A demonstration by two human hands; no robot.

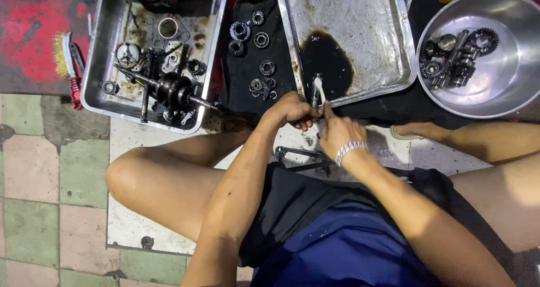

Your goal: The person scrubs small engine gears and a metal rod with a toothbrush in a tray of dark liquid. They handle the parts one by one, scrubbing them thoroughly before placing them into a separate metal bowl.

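At nine o'clock, on the tiled floor [34, 180], a wire brush with a red handle [68, 68] lay just beside a steel tray [107, 23]. That tray held greasy engine parts: a crankshaft [171, 90], a round cup [167, 27] and smaller pieces. At twelve o'clock a black cloth [247, 90] carried loose gears [241, 31] and bearings. Next to it stood a second steel tray [360, 28], bare but for a pool of dark oil [323, 59] near its lower edge. At two o'clock a round steel bowl [506, 79] held a cluster of gears and shafts [455, 56].

Both hands met at the middle, over the near lip of the oily tray. The left hand [292, 110] came in from seven o'clock with the forearm slanting up, its fingers clenched on a small dark metal part [315, 90] held upright at the edge of the oil. The right hand [337, 132], a metal bracelet [350, 149] on its wrist, reached up from five o'clock, fingers grasping a thin pale-handled tool [319, 89] whose tip touched the part. A dark metal bracket [301, 157] lay on the floor under the hands, between the bare knees.
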